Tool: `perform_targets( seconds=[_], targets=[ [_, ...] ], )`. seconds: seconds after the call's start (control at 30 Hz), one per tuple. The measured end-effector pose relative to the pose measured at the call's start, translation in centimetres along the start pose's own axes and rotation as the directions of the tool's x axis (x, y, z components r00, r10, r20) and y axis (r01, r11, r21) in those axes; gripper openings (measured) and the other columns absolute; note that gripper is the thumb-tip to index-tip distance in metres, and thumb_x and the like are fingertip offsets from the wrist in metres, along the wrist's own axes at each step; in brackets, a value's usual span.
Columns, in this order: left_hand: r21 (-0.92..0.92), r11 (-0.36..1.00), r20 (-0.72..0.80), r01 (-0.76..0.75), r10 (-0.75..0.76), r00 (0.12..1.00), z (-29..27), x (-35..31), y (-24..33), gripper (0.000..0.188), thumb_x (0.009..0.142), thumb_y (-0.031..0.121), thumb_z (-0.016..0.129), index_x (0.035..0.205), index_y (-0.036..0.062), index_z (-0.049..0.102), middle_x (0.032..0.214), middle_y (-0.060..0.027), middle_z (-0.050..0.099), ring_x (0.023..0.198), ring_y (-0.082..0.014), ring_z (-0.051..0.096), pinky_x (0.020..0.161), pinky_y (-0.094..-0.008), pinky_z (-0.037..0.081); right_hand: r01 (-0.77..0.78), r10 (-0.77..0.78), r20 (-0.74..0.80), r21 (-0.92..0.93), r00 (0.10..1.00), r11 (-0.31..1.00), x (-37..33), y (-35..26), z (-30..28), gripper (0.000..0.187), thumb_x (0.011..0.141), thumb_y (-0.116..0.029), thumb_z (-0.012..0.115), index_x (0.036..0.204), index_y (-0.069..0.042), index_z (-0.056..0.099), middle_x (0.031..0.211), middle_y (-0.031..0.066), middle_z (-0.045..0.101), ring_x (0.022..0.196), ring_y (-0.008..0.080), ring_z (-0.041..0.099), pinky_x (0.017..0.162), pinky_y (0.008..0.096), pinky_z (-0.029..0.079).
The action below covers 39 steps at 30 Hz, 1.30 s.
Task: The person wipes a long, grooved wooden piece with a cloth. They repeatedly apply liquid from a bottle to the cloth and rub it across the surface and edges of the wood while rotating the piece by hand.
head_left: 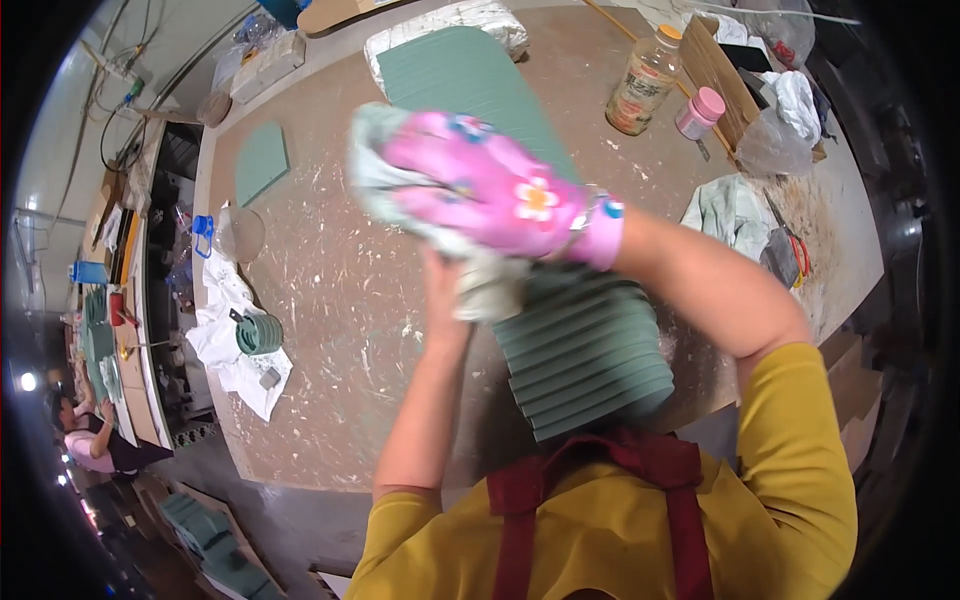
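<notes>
My right hand, in a pink flowered glove, is closed on a pale cloth and smeared by motion. My left hand lies just below it; its fingers are hidden behind the cloth and the glove, so its grip does not show. Under and beside my right forearm is a stack of green panels with rounded ends, fanned in overlapping layers. Beyond my hands, more green panels lie with their far end on a white wrapped bundle. All this is on a brown, paint-specked table.
At left are a green offcut, a white cloth and a green cup-like container. At right stand a bottle and a pink jar, with a rag and scissors. Another person works far left.
</notes>
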<state>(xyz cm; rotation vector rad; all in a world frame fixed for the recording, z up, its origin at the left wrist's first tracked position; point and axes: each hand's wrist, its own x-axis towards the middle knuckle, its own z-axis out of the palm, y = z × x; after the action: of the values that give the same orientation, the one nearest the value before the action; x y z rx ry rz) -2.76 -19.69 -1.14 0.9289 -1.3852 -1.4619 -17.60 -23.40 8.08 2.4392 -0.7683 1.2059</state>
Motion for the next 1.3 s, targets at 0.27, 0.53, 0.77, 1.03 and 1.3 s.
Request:
perform_targets(
  seconds=[0.27,0.53,0.77,1.03,1.3],
  targets=[
    [-0.126,0.992,-0.07,-0.008,-0.001,0.998,0.6,0.5,1.5,0.087,0.084,0.018,0.054,0.147,-0.0027,-0.003,0.153,-0.0205,0.007,0.141,-0.0285,0.01,0.113,-0.0348,0.009,-0.633,0.634,0.673,-0.31,0.38,0.709,-15.1,6.6,-12.9,0.031,0.083,-0.008,0.054,0.114,-0.005,0.056,0.104,0.0171,0.056,0.098,0.034,0.056,0.085,0.0407,0.045],
    [-0.142,0.99,-0.063,0.015,-0.024,0.998,1.2,1.0,0.7,0.083,0.085,0.019,0.051,0.147,-0.0006,-0.001,0.153,-0.0191,0.009,0.141,-0.0277,0.012,0.113,-0.0355,0.012,-0.913,0.613,0.706,0.401,0.356,0.068,-4.8,3.0,0.0,0.048,0.088,-0.014,0.058,0.133,-0.008,0.041,0.092,0.0044,0.058,0.07,0.0143,0.06,0.059,0.0282,0.053],
    [-0.186,0.969,0.067,0.164,-0.154,0.986,-3.9,0.8,-6.6,0.057,0.095,0.038,0.041,0.14,0.005,0.032,0.131,-0.0079,0.047,0.122,-0.0206,0.044,0.103,-0.0346,0.035,-0.706,0.175,0.708,0.584,0.684,0.401,3.4,-1.6,11.1,0.039,0.086,-0.037,0.06,0.104,-0.003,0.059,0.104,0.0173,0.062,0.094,0.0282,0.062,0.084,0.0391,0.048],
    [-0.526,0.804,-0.28,-0.277,0.143,0.949,-0.7,0.4,3.7,0.072,0.084,0.015,0.058,0.144,0.0011,0.021,0.146,-0.0183,0.029,0.134,-0.0311,0.032,0.109,-0.0396,0.026,-0.618,0.657,0.637,0.719,0.404,-0.317,1.4,1.3,-1.8,0.048,0.093,-0.034,0.055,0.125,0.001,0.049,0.12,0.0141,0.058,0.11,0.0192,0.057,0.09,0.0298,0.048],
    [0.474,0.795,-0.037,-0.378,0.447,0.894,1.7,10.8,10.0,0.044,0.087,0.017,0.058,0.128,0.0031,0.047,0.127,-0.0178,0.052,0.12,-0.0316,0.047,0.102,-0.0388,0.033,-0.795,0.679,0.438,0.462,0.589,0.392,-4.4,0.7,-5.2,0.067,0.092,-0.041,0.051,0.138,0.005,0.033,0.142,0.0225,0.036,0.133,0.0314,0.033,0.111,0.0395,0.025]
  ],
)
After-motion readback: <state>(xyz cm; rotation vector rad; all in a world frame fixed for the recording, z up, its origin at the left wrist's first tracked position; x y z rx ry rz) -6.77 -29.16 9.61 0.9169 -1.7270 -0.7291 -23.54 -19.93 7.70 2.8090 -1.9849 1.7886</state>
